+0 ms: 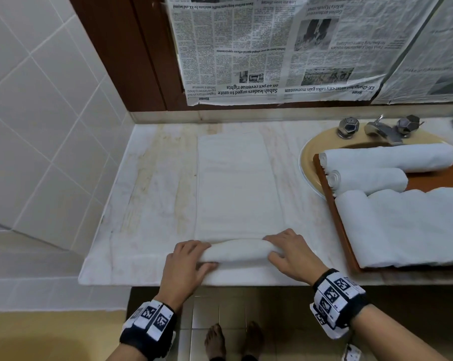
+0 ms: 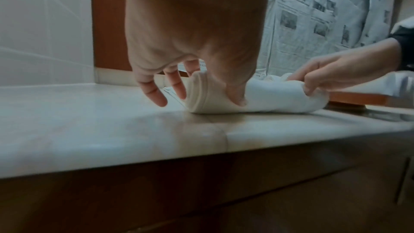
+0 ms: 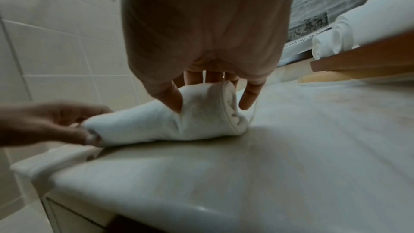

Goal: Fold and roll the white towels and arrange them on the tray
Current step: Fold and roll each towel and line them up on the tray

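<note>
White terry cloth, a long folded towel [image 1: 237,188], lies flat on the pale marble counter [image 1: 152,178], its near end already wound into a short roll by the counter's front edge. The left hand [image 1: 186,261] grips the roll's left end, thumb tucked under and fingers curled over it; the right hand [image 1: 289,252] clasps the right end the same way. To the right, a brown wooden tray [image 1: 332,201] sits over the yellow basin [image 1: 307,162], holding two rolled white towels [image 1: 386,157] and a loosely folded one.
</note>
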`<state>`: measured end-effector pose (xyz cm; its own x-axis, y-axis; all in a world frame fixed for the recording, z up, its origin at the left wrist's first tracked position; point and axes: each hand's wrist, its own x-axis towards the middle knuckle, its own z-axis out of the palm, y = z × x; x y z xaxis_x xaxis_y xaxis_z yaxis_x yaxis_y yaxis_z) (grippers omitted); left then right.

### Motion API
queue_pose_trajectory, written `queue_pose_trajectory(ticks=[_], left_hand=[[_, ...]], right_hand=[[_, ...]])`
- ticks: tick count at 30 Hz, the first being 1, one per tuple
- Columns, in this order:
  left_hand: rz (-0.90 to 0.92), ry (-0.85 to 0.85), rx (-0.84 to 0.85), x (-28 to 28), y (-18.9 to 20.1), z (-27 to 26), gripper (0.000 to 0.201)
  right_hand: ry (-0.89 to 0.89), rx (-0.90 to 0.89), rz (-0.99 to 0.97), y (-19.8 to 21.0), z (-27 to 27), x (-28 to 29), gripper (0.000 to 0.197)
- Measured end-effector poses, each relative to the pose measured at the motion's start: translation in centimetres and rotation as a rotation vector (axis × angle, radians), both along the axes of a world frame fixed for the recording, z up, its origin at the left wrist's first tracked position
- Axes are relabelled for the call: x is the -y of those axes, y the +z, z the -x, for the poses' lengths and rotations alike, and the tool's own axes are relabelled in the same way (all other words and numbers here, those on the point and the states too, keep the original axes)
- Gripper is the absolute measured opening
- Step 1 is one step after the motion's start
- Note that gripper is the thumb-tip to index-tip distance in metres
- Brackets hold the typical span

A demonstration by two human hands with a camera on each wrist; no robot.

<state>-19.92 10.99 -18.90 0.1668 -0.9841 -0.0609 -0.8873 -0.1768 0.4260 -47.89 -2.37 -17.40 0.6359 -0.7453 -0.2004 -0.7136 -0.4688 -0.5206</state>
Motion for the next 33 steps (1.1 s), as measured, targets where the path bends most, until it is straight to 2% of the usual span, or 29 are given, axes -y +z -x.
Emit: queue_pose_trajectory(ticks=[3, 5, 8, 11, 13, 17, 19, 22, 23, 25, 28, 31, 33], left_hand=[[-0.052, 0.034, -0.269, 0.8, 0.4, -1.2, 0.052], [-0.080, 0.075, -0.372, 1.2, 1.0, -1.6, 0.037], [-0.102, 0.180, -0.415, 1.7, 1.2, -1.5, 0.028], [-0.088, 0.279, -0.433, 2.3, 1.1, -0.9, 0.029], [-0.085, 0.310, -0.403, 2.8, 0.7, -0.5, 0.031], [-0.075, 0.349, -0.282, 3.1, 0.1, -0.2, 0.038], [-0.034, 0.366, -0.196, 3.0, 0.1, 0.0, 0.035], [0.181, 0.163, -0.051, 3.0, -0.1, 0.4, 0.018], [0.226, 0.087, -0.005, 3.0, -0.2, 0.5, 0.018], [0.198, 0.039, 0.039, 2.9, 0.0, 0.7, 0.030], [0.099, 0.017, 0.090, 2.7, 0.0, 0.8, 0.059], [0.058, -0.019, 0.053, 3.1, -0.1, 0.6, 0.066], [0.021, -0.043, -0.006, 3.7, 0.1, 0.2, 0.068]], right_hand=[[-0.108, 0.088, -0.144, 0.1, 0.2, -0.3, 0.051], [-0.167, 0.187, -0.144, -0.2, 0.1, 0.0, 0.040], [-0.253, 0.228, -0.036, -0.8, -0.3, 0.8, 0.018], [-0.235, 0.146, 0.197, -1.3, -0.9, 0.6, 0.018], [-0.213, 0.139, 0.291, -1.5, -1.2, 0.5, 0.023], [-0.119, 0.194, 0.191, -1.5, -0.8, 0.9, 0.055], [-0.021, 0.132, 0.229, -1.5, -0.2, 1.0, 0.058], [0.023, 0.104, 0.222, -1.9, 0.1, 1.4, 0.065], [-0.005, 0.120, 0.179, -1.9, 0.1, 1.7, 0.070], [-0.056, 0.138, 0.122, -2.0, 0.0, 2.2, 0.078], [-0.111, 0.170, 0.080, -1.9, -0.6, 3.0, 0.068], [-0.183, 0.151, 0.023, -1.5, -1.3, 3.7, 0.036], [-0.190, 0.095, 0.186, -1.1, -1.8, 3.6, 0.024]])
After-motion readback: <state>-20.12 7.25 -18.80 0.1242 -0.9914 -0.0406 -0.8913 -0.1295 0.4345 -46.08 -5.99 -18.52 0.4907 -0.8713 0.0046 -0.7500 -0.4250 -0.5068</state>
